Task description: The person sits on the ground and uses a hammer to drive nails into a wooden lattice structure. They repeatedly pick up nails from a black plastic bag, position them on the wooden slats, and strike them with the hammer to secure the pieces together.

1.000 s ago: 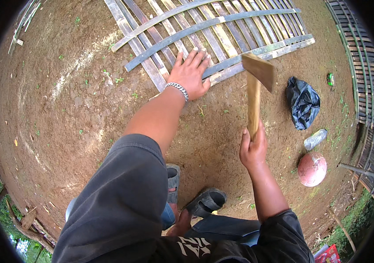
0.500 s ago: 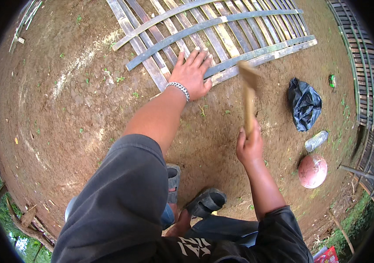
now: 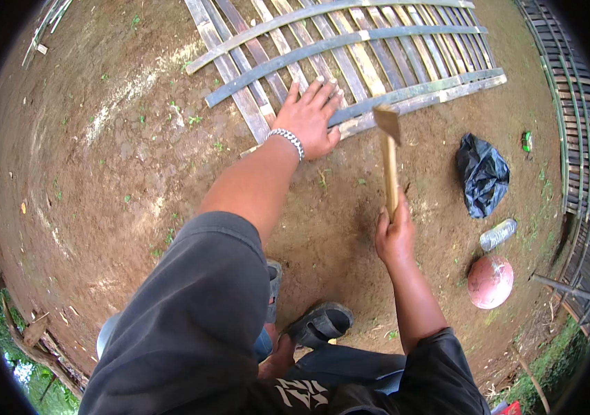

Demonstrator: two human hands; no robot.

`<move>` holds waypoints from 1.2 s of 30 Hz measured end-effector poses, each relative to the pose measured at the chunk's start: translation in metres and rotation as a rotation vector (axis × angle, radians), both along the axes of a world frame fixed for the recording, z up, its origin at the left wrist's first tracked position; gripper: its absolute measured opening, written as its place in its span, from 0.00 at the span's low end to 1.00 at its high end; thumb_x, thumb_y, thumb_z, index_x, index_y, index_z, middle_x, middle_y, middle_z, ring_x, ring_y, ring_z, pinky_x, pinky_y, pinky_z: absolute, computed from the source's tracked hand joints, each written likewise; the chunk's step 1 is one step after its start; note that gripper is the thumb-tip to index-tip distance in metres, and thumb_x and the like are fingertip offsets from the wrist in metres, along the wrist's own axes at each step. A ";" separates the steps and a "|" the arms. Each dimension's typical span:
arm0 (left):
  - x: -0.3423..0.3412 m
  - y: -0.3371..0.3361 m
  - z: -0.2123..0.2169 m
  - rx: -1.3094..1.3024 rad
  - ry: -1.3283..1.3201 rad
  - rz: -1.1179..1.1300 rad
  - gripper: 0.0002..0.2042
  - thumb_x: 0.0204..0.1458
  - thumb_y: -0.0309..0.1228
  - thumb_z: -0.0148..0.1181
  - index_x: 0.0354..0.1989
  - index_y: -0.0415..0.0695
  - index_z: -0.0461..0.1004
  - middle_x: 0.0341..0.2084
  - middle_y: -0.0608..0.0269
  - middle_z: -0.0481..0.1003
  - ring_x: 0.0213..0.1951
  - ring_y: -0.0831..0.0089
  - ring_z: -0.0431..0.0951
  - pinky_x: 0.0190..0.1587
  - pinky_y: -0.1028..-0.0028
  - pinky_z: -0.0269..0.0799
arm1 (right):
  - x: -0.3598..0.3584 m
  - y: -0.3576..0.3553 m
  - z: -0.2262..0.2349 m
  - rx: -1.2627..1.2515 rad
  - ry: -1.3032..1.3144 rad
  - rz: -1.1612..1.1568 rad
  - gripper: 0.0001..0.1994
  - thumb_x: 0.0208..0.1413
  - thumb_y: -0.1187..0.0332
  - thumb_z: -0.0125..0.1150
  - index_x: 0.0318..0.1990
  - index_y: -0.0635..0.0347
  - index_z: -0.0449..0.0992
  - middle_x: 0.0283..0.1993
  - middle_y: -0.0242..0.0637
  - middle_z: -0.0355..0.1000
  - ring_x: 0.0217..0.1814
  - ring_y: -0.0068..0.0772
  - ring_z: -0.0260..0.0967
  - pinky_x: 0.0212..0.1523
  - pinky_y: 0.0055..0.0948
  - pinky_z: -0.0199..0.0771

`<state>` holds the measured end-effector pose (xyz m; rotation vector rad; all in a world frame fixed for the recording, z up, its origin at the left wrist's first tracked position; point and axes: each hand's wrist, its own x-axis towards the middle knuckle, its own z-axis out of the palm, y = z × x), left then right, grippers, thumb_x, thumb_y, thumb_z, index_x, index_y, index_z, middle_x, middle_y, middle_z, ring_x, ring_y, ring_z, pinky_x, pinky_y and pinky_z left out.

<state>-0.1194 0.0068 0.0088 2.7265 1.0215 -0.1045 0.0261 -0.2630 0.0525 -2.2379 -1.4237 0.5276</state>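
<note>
A flat panel of bamboo slats (image 3: 367,59), crossed by several long strips, lies on the ground ahead. My left hand (image 3: 308,121) rests flat on its near left part, fingers spread, palm hidden; a chain bracelet circles the wrist. To the right, my right hand (image 3: 396,232) is closed around the light wooden handle of a hatchet (image 3: 390,169). Its dark metal head points away from me, just over the panel's near edge strip. Whether the head touches the strip, I cannot tell.
On the bare soil to the right are a black plastic bag (image 3: 483,174), a clear plastic bottle (image 3: 498,235), a pink ball (image 3: 490,282) and a small green object (image 3: 526,141). A slatted bamboo structure (image 3: 575,111) borders the right side. My sandalled foot (image 3: 319,325) is below.
The hatchet's head, blurred before, now shows sharply and sits slightly lower in view. My left hand stays on the slats. The whole view has shifted a little.
</note>
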 end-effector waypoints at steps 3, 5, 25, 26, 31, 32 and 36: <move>-0.005 -0.006 0.001 -0.034 0.014 -0.002 0.35 0.62 0.50 0.47 0.76 0.48 0.58 0.78 0.57 0.52 0.79 0.61 0.47 0.80 0.49 0.38 | -0.006 -0.004 0.012 0.132 0.026 -0.002 0.30 0.63 0.75 0.59 0.72 0.56 0.60 0.66 0.57 0.70 0.62 0.64 0.73 0.58 0.49 0.78; -0.002 -0.005 0.004 -0.038 0.016 -0.007 0.35 0.62 0.50 0.47 0.76 0.48 0.57 0.78 0.57 0.52 0.79 0.61 0.47 0.80 0.49 0.38 | -0.005 -0.004 0.005 0.013 0.006 -0.006 0.29 0.64 0.74 0.58 0.72 0.57 0.60 0.66 0.59 0.70 0.62 0.64 0.73 0.58 0.49 0.78; -0.002 -0.005 0.002 -0.026 0.000 -0.008 0.35 0.61 0.49 0.48 0.76 0.49 0.58 0.77 0.56 0.52 0.79 0.60 0.47 0.79 0.50 0.38 | 0.001 0.002 -0.007 -0.043 -0.072 0.018 0.25 0.65 0.73 0.57 0.68 0.64 0.63 0.51 0.57 0.76 0.47 0.53 0.80 0.48 0.46 0.82; -0.001 -0.005 0.002 -0.026 -0.004 -0.007 0.35 0.61 0.49 0.48 0.76 0.49 0.58 0.77 0.56 0.53 0.79 0.60 0.48 0.79 0.49 0.39 | 0.001 0.004 -0.008 -0.053 -0.106 0.043 0.24 0.65 0.73 0.57 0.68 0.64 0.64 0.51 0.57 0.76 0.45 0.53 0.80 0.48 0.46 0.82; -0.003 -0.011 0.002 -0.062 -0.005 -0.011 0.34 0.61 0.49 0.48 0.76 0.48 0.59 0.77 0.56 0.53 0.79 0.60 0.48 0.79 0.49 0.39 | 0.004 0.004 -0.001 -0.001 -0.115 -0.039 0.25 0.65 0.73 0.57 0.69 0.64 0.62 0.51 0.58 0.77 0.45 0.59 0.80 0.46 0.51 0.81; -0.005 -0.011 0.001 -0.057 -0.003 -0.008 0.34 0.61 0.49 0.48 0.75 0.48 0.59 0.77 0.56 0.53 0.79 0.60 0.48 0.79 0.49 0.39 | 0.001 0.002 0.003 0.032 -0.033 -0.060 0.26 0.65 0.73 0.57 0.69 0.64 0.62 0.51 0.59 0.77 0.46 0.60 0.80 0.46 0.51 0.81; -0.003 -0.006 0.000 -0.025 -0.017 -0.006 0.34 0.61 0.49 0.47 0.75 0.48 0.60 0.77 0.56 0.53 0.79 0.60 0.48 0.79 0.49 0.39 | 0.006 0.000 0.004 -0.096 0.195 -0.105 0.27 0.65 0.72 0.57 0.70 0.63 0.60 0.48 0.63 0.77 0.49 0.65 0.79 0.46 0.53 0.81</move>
